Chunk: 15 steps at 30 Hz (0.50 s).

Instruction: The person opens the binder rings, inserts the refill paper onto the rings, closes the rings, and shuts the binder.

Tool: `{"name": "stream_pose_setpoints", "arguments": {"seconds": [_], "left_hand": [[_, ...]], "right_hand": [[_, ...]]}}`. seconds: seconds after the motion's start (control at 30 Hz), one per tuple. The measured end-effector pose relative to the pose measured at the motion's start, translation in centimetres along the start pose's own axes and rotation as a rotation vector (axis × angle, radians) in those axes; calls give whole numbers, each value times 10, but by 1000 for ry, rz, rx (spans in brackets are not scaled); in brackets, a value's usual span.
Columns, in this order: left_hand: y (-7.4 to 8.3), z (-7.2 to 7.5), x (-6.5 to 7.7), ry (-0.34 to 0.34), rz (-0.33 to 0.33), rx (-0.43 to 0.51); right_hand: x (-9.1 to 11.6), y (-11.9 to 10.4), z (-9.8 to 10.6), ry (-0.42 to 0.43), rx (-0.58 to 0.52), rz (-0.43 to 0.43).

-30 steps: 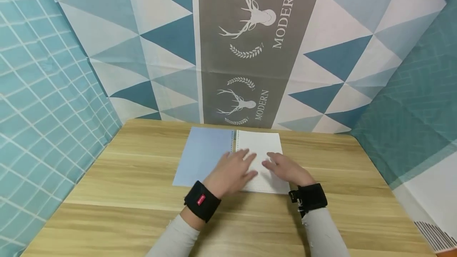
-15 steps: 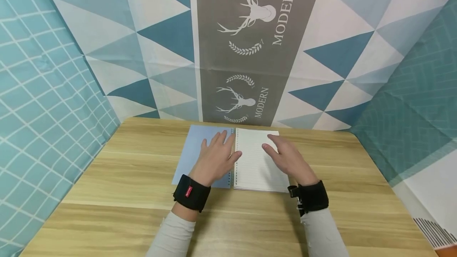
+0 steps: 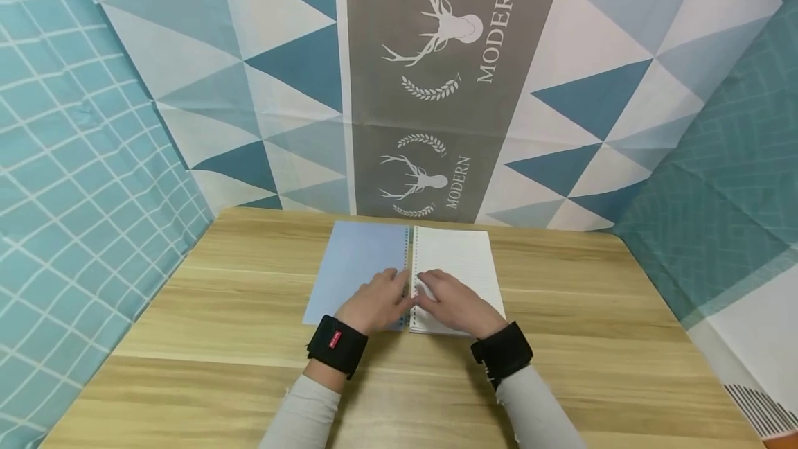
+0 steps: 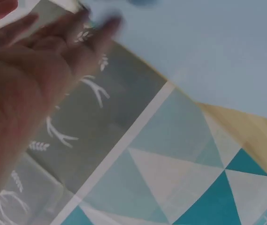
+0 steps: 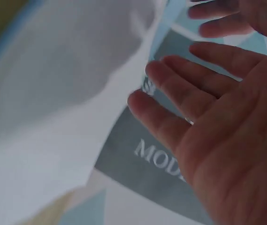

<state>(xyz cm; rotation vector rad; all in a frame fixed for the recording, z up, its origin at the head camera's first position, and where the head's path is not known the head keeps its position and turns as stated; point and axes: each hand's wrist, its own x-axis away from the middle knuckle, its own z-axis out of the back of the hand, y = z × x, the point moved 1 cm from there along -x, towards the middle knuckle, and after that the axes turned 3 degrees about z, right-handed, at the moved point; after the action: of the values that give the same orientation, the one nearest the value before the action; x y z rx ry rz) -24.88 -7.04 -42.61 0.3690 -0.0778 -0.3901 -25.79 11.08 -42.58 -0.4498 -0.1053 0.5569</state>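
Note:
A spiral notebook lies spread on the table, its blue cover (image 3: 358,255) on the left and its white lined page (image 3: 464,258) on the right, with the ring binding between them. Over the lower right of the cover is my left hand (image 3: 374,303), its fingers extended near the binding. My right hand (image 3: 458,303) is over the lower left of the page. The two thumbs come close together at the binding. In the wrist views, the left palm (image 4: 20,89) and right palm (image 5: 236,145) show nothing held. Whether the fingertips touch the paper I cannot tell.
The wooden table (image 3: 206,338) reaches a patterned cloth backdrop (image 3: 424,89) behind the notebook. A blue grid cloth (image 3: 81,158) hangs at the left and a teal cloth (image 3: 717,192) at the right. Black bands (image 3: 337,346) circle both wrists.
The left hand swept from the page to the upper cover, then back toward the binding. My right hand has moved left across the page, so both hands are now close together.

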Motion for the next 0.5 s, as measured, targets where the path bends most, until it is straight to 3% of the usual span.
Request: {"name": "stream_pose_setpoints", "arguments": {"seconds": [0.2,0.3,0.5], "left_hand": [[-4,-13,-3,28,-73,-13],[-9,-19,-5,13,-84,46],[-23,-23,-9,-87,-114,214]], "right_hand": [[-4,3,-15,-16,-81,107],[-5,8,-20,-45,-131,107],[-4,18,-21,-120,-231,75]]}}
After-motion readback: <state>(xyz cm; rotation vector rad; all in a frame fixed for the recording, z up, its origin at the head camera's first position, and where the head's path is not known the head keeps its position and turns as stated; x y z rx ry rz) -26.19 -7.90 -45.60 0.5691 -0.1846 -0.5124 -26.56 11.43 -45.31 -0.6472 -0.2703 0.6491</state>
